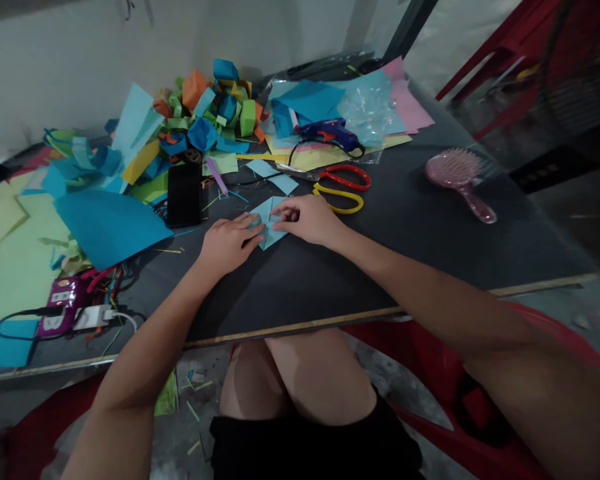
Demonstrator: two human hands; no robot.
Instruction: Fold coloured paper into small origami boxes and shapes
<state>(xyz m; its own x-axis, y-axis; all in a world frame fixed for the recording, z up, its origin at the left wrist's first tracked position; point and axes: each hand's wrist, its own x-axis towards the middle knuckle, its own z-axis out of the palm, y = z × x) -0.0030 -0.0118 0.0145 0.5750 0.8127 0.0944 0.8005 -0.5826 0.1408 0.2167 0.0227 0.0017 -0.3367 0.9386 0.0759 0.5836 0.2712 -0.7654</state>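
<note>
A small folded sheet of light blue paper [269, 212] lies on the dark tabletop, with crease lines across it. My left hand [231, 243] presses on its left side, fingers stretched out and lying flat. On the right side, my right hand [310, 219] has its thumb and curled fingers closed at the paper's edge, in a pinch. Just beyond my right hand rest scissors [347, 177] with one red and one yellow handle loop. Behind the sheet are light blue paper pieces [274, 175]. A purple pen-like stick [217, 176] lies to their left.
A black phone [184, 195] lies left of the paper. Folded coloured paper shapes [205, 110] are heaped at the back, beside a blue glue gun [334, 133]. A pink hairbrush [461, 179] lies right; a purple power adapter [65, 305] with cables sits front left.
</note>
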